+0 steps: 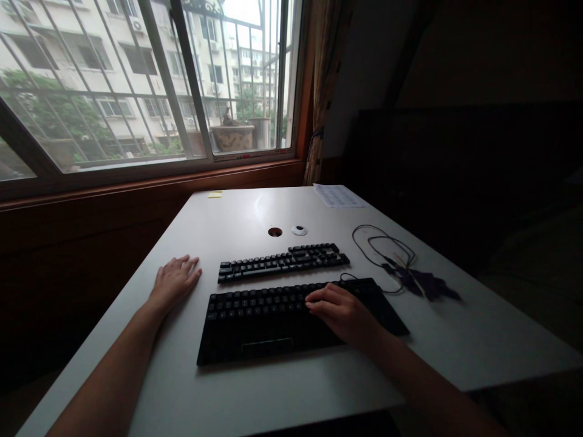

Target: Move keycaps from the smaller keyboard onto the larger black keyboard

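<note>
Left hand (177, 278) is lying palm down, fingers spread, on the table (237, 394), left of both key sets; it's gripping nothing, probably just steadying the body. Right hand (337, 311) is bunching its fingertips at the keyboard (273, 326); can't tell whether they're pinching a key or just touching. Keyboard is sitting flat near the front table edge, likely for easy reach, its upper rows showing keys and its lower part looking bare. Loose keys (273, 266) are lying just behind, lined up in keyboard order, presumably for sorting. Keyboard's long axis is running left to right, right end angling slightly away, front edge facing the person. Cable (368, 225) is looping at right, by the purple cloth (428, 284), apparently out of the way.
</note>
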The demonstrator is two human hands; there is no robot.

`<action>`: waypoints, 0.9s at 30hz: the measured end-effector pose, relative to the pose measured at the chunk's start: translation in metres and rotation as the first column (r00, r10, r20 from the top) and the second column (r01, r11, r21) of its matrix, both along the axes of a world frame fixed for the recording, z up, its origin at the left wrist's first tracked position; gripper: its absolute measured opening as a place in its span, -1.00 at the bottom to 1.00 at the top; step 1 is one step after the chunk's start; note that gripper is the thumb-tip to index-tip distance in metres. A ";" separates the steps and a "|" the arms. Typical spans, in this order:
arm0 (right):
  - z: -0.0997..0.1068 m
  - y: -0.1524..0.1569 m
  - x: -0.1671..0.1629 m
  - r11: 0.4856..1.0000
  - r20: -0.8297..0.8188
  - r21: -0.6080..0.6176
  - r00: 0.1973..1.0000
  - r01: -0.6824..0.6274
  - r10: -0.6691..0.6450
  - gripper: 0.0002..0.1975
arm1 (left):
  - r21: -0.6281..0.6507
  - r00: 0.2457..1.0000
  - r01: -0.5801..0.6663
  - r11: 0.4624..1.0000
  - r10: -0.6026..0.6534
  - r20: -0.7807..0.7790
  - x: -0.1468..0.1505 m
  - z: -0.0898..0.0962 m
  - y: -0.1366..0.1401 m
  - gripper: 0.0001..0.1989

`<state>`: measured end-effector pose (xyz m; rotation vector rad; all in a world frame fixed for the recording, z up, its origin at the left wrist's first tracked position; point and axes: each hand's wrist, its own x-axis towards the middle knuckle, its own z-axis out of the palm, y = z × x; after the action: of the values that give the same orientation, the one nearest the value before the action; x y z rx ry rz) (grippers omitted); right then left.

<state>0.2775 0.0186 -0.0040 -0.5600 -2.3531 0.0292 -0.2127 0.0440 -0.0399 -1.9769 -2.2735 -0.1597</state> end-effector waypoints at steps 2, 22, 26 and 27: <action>0.000 0.000 0.000 1.000 -0.021 -0.021 1.000 -0.007 0.007 -0.84 | 0.000 1.000 0.001 1.000 -0.001 -0.002 0.000 0.000 0.000 -0.39; 0.001 -0.004 -0.003 0.998 -0.003 0.054 1.000 0.030 -0.030 -0.85 | 0.009 1.000 -0.002 1.000 0.002 0.000 0.000 -0.001 0.000 -0.39; 0.001 -0.003 -0.003 0.999 -0.034 0.007 0.999 0.031 -0.031 -0.86 | 0.009 1.000 -0.004 1.000 0.004 -0.004 0.000 0.000 0.000 -0.39; 0.001 -0.003 -0.003 1.000 -0.043 -0.002 0.999 0.028 -0.028 -0.86 | 0.009 1.000 -0.004 1.000 0.004 -0.004 0.000 0.000 0.000 -0.39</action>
<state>0.2740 0.0160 -0.0034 -0.5868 -2.3030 0.0302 -0.2127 0.0435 -0.0399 -1.9661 -2.2702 -0.1649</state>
